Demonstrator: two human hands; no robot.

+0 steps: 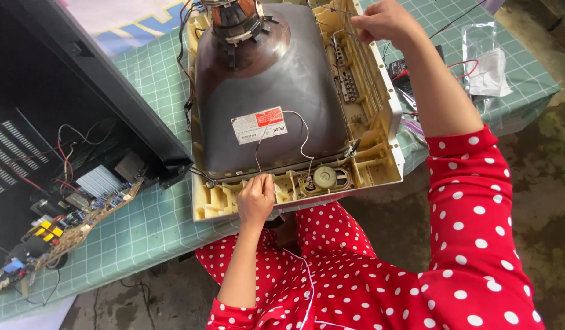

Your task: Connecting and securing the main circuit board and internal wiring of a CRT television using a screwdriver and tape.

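A dark picture tube lies face down in a cream plastic television front frame on the table. My left hand rests at the frame's near edge, fingers pinched on a thin wire that runs up over the tube. My right hand is at the frame's far right corner, fingers closed around another thin wire there. A small round speaker sits in the near edge of the frame, right of my left hand.
A black television back cover lies at the left with a circuit board and wires spilling out. A green grid mat covers the table. A clear plastic bag and small tools lie at the right.
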